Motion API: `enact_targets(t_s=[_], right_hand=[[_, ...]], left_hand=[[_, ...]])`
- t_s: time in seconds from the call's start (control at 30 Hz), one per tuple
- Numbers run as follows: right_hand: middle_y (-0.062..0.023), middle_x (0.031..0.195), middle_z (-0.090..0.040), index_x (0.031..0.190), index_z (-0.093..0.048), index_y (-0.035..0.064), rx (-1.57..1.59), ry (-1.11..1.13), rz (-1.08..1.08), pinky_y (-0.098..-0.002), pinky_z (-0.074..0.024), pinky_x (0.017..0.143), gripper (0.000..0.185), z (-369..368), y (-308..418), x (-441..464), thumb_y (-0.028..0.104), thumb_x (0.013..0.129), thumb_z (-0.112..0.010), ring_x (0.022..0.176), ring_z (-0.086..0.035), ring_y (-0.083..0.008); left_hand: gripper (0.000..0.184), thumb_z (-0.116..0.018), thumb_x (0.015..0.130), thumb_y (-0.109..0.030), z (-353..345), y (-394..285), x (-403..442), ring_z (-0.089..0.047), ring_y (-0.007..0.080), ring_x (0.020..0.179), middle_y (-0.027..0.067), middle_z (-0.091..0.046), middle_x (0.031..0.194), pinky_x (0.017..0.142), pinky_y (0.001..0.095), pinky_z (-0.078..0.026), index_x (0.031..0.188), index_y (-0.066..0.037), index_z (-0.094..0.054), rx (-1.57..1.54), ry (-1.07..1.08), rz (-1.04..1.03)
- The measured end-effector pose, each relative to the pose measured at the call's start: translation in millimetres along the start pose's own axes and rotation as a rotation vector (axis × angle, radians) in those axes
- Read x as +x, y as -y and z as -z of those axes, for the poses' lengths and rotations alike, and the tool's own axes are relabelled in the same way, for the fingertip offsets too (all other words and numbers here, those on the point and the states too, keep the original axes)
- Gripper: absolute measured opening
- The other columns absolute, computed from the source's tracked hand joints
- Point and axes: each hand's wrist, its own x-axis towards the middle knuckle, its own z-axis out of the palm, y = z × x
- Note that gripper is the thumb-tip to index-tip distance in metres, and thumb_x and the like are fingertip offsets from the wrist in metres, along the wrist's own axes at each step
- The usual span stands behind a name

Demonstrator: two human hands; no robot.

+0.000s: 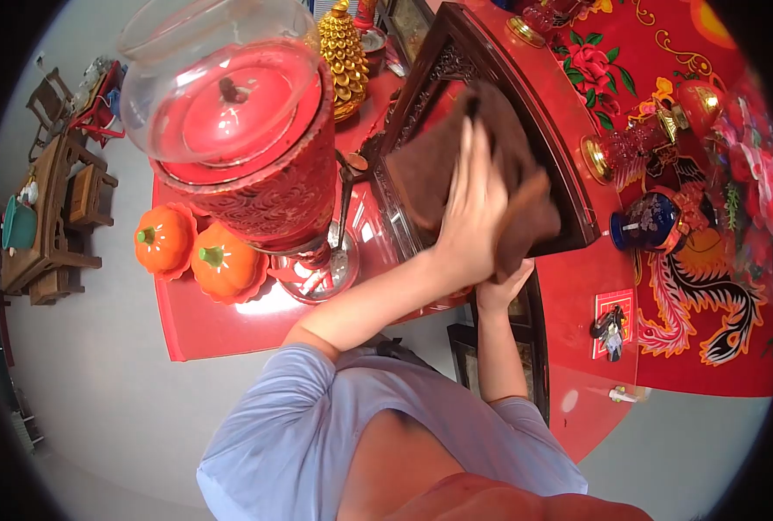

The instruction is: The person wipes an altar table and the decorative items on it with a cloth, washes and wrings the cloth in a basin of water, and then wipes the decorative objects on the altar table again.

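Observation:
My left hand presses a brown cloth against a dark carved wooden frame, with its fingers straight and close together. Folds of the cloth hang past the hand on the right, and the frame stands tilted on a red table. Lower down, my right hand is at the frame's near edge, partly hidden by the cloth; it seems to grip the frame there. Left of my left forearm stands a red patterned goblet-like vessel topped by a clear glass cover.
Two orange pumpkin-shaped containers sit by the vessel, with a gold pineapple ornament behind. To the right are a red-and-gold lamp, a blue vase and a small black-and-silver object. Wooden furniture stands far left.

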Motion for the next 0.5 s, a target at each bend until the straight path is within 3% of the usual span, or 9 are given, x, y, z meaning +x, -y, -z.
enact_targets(t_s=[0.03, 0.1, 0.2, 0.3, 0.37, 0.43, 0.5], right_hand=[[-0.0169, 0.128, -0.052, 0.133, -0.042, -0.0075, -0.001, 0.009, -0.014, -0.0373, -0.0416, 0.099, 0.078, -1.1, 0.7, 0.7, 0.062, 0.098, -0.038, 0.115, -0.053, -0.0257], [-0.0154, 0.121, -0.055, 0.130, -0.043, -0.0084, 0.006, 0.023, -0.031, -0.0341, -0.0443, 0.091, 0.082, -3.7, 3.6, 2.0, 0.066, 0.095, -0.040, 0.106, -0.056, -0.0227], [-0.0101, 0.111, -0.058, 0.131, -0.041, -0.0071, 0.036, 0.021, -0.049, -0.0274, -0.0490, 0.075, 0.090, -12.0, 10.8, 0.3, 0.072, 0.090, -0.045, 0.092, -0.058, -0.0150], [-0.0115, 0.126, -0.050, 0.134, -0.039, -0.0077, 0.035, 0.051, -0.032, -0.0335, -0.0436, 0.095, 0.092, -16.8, 16.0, -0.1, 0.070, 0.088, -0.052, 0.113, -0.051, -0.0183], [-0.0124, 0.132, -0.047, 0.138, -0.036, -0.0080, 0.069, 0.040, -0.006, -0.0354, -0.0394, 0.102, 0.092, -20.0, 12.7, 1.0, 0.067, 0.088, -0.056, 0.120, -0.048, -0.0200], [-0.0134, 0.136, -0.045, 0.140, -0.033, -0.0082, 0.089, 0.030, 0.013, -0.0364, -0.0362, 0.106, 0.093, -22.0, 10.5, 1.5, 0.064, 0.088, -0.059, 0.125, -0.045, -0.0211], [-0.0141, 0.138, -0.043, 0.141, -0.032, -0.0083, 0.107, 0.043, 0.000, -0.0364, -0.0351, 0.107, 0.092, -19.7, 11.0, 1.3, 0.062, 0.089, -0.059, 0.126, -0.044, -0.0215]], left_hand=[[0.089, -0.072, 0.073, -0.026, 2.2, 5.8, 14.6, -0.011, 0.0628, 0.138, 0.0451, -0.005, 0.148, 0.112, 0.0667, -0.016, 0.136, 0.019, -0.029, -0.034, -0.040, 0.014], [0.086, -0.069, 0.078, -0.027, -7.9, 31.6, 34.3, -0.014, 0.0543, 0.142, 0.0374, -0.009, 0.151, 0.116, 0.0579, -0.018, 0.142, 0.009, -0.025, -0.382, -0.158, 0.269], [0.079, -0.065, 0.084, -0.021, -13.1, 45.7, 42.3, -0.022, 0.0416, 0.141, 0.0279, -0.019, 0.150, 0.117, 0.0480, -0.022, 0.147, 0.002, -0.023, -0.658, -0.295, 0.493], [0.073, -0.061, 0.088, -0.013, -12.2, 47.2, 50.5, -0.032, 0.0289, 0.137, 0.0195, -0.031, 0.145, 0.115, 0.0397, -0.027, 0.149, -0.003, -0.022, -0.815, -0.425, 0.615], [0.079, -0.068, 0.081, -0.013, -8.2, 46.8, 41.5, -0.035, 0.0331, 0.134, 0.0206, -0.034, 0.143, 0.112, 0.0415, -0.030, 0.147, -0.002, -0.026, -0.579, -0.385, 0.444], [0.089, -0.078, 0.069, -0.016, 5.0, 36.2, 36.8, -0.035, 0.0441, 0.131, 0.0259, -0.031, 0.143, 0.110, 0.0481, -0.031, 0.143, 0.002, -0.033, -0.127, -0.271, 0.157], [0.089, -0.078, 0.065, -0.015, 11.6, 41.9, 42.3, -0.033, 0.0455, 0.131, 0.0261, -0.031, 0.144, 0.110, 0.0493, -0.030, 0.141, 0.005, -0.035, 0.062, -0.249, 0.031]])
